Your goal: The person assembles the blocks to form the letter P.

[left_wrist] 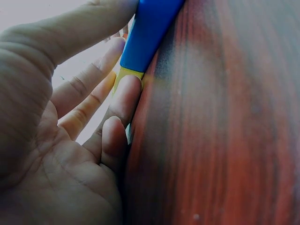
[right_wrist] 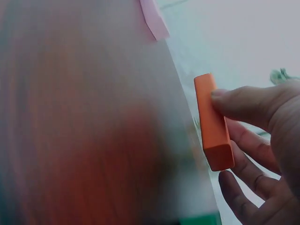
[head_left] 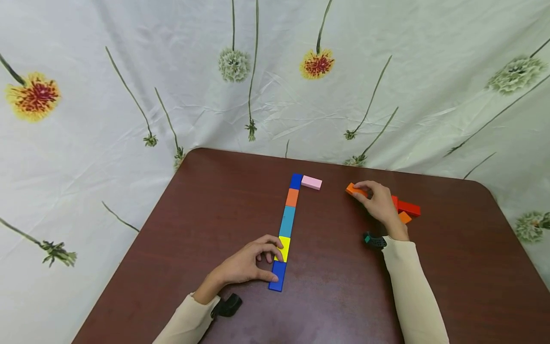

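Observation:
A straight row on the tabletop runs away from me: a blue block (head_left: 277, 275) nearest, then a yellow block (head_left: 282, 252), a teal block (head_left: 287, 221), an orange block (head_left: 292, 197) and a far blue block (head_left: 296, 180). My left hand (head_left: 251, 262) rests at the near end, loosely bent, its thumb touching the near blue block and fingertips over the yellow one. A pink block (head_left: 311, 182) sits angled beside the far blue block. My right hand (head_left: 378, 202) pinches another orange block (right_wrist: 215, 122) between thumb and fingers, to the right of the pink one.
Behind my right hand lie red blocks (head_left: 408, 208) and one more orange block (head_left: 405, 217), partly covered by the hand. The brown wooden table (head_left: 331, 286) has rounded far corners. A white flowered cloth (head_left: 275, 95) hangs behind its far edge.

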`<state>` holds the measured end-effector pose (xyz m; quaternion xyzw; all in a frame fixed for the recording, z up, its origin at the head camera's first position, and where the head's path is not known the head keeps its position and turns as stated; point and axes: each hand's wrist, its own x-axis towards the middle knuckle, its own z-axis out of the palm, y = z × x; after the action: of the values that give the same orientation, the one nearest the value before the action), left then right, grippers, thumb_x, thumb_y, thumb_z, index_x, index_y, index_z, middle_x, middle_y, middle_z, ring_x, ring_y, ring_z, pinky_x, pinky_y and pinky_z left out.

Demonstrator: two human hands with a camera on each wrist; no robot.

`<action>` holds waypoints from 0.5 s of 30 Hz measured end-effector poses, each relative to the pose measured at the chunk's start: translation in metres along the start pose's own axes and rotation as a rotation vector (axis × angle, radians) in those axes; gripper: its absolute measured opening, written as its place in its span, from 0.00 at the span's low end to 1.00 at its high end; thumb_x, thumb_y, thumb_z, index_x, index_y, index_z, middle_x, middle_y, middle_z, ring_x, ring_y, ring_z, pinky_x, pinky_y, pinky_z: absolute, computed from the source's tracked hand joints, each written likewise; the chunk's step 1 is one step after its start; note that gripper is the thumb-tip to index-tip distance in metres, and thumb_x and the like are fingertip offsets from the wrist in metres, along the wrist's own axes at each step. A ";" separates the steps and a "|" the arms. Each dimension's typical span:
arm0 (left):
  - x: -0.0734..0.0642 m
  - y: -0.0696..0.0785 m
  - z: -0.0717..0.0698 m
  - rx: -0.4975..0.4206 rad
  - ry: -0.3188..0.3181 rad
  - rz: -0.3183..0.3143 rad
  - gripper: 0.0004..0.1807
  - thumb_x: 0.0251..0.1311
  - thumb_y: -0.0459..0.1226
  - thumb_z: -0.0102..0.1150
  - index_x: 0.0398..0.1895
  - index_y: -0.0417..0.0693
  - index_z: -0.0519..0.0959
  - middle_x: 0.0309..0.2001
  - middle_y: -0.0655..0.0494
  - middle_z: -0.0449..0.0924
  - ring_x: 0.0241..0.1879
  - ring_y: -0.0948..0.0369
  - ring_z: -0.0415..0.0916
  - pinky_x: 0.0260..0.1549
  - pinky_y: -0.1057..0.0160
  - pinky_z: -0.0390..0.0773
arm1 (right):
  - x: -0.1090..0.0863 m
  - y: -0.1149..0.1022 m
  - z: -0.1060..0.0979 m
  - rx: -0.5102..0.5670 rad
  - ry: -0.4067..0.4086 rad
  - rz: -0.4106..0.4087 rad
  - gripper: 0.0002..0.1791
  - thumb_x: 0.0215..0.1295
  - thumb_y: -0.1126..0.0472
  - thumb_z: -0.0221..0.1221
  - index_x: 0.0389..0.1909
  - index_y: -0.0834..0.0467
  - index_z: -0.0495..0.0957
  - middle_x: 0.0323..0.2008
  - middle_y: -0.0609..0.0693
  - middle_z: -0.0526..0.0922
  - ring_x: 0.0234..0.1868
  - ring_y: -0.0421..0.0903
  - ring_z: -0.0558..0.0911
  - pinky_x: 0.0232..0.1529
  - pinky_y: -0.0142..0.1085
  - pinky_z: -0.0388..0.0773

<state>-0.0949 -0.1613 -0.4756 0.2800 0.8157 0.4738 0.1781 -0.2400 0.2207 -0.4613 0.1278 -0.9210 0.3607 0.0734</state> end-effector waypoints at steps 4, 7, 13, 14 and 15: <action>-0.001 0.001 -0.001 0.000 0.003 -0.002 0.18 0.52 0.43 0.77 0.45 0.58 0.82 0.60 0.62 0.70 0.42 0.63 0.73 0.43 0.65 0.71 | 0.005 -0.009 0.010 0.024 -0.015 -0.004 0.16 0.67 0.60 0.65 0.53 0.61 0.81 0.50 0.62 0.84 0.42 0.56 0.83 0.42 0.45 0.77; -0.001 0.002 -0.001 0.002 0.001 -0.005 0.18 0.52 0.43 0.77 0.46 0.58 0.82 0.60 0.62 0.70 0.42 0.63 0.73 0.43 0.66 0.71 | 0.008 -0.013 0.018 0.034 -0.012 -0.015 0.15 0.66 0.60 0.66 0.52 0.61 0.82 0.49 0.60 0.83 0.40 0.54 0.81 0.41 0.42 0.75; -0.002 0.001 0.000 0.010 0.005 -0.005 0.18 0.51 0.43 0.77 0.45 0.59 0.82 0.60 0.63 0.69 0.42 0.64 0.73 0.43 0.66 0.71 | 0.013 -0.019 0.033 0.044 -0.016 -0.047 0.15 0.66 0.60 0.66 0.51 0.61 0.82 0.48 0.61 0.83 0.41 0.55 0.80 0.41 0.43 0.75; -0.002 0.001 0.000 0.010 0.004 -0.003 0.18 0.51 0.43 0.77 0.45 0.58 0.82 0.60 0.63 0.69 0.42 0.64 0.73 0.43 0.66 0.72 | 0.014 -0.020 0.035 0.046 -0.019 -0.046 0.15 0.66 0.60 0.66 0.51 0.61 0.82 0.48 0.60 0.83 0.41 0.55 0.80 0.42 0.44 0.75; -0.001 0.001 0.000 0.008 0.004 -0.001 0.18 0.51 0.43 0.77 0.45 0.58 0.82 0.60 0.63 0.69 0.42 0.64 0.73 0.43 0.66 0.72 | 0.014 -0.020 0.037 0.050 -0.022 -0.044 0.15 0.66 0.60 0.66 0.51 0.60 0.82 0.48 0.60 0.83 0.41 0.55 0.80 0.42 0.44 0.75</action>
<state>-0.0932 -0.1615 -0.4745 0.2795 0.8182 0.4708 0.1756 -0.2496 0.1783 -0.4723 0.1540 -0.9094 0.3804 0.0678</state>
